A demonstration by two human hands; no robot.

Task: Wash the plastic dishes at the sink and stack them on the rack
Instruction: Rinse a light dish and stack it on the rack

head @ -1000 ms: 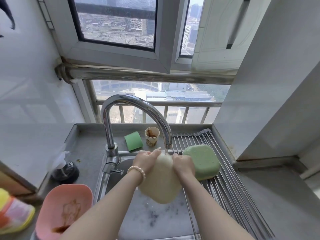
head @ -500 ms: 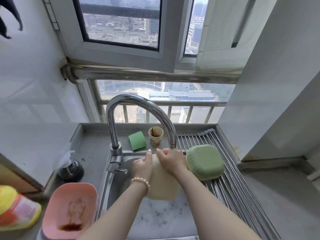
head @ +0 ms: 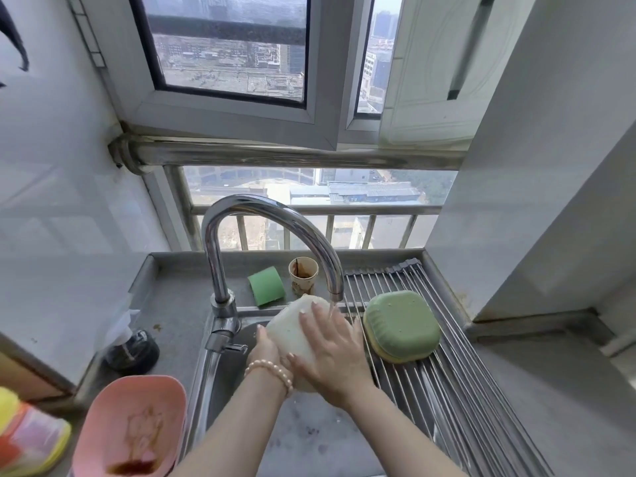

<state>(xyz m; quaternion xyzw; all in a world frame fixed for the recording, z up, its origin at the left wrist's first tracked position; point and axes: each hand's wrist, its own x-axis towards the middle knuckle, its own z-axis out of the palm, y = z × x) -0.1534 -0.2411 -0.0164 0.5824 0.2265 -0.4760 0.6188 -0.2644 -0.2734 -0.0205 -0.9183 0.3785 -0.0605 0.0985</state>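
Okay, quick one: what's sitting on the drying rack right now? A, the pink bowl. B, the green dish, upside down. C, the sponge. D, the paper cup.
B: the green dish lies upside down on the rack, right of the sink.

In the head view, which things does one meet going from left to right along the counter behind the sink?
Dark bottle → faucet base → green sponge → stained paper cup → drying rack with the upturned green dish on it.
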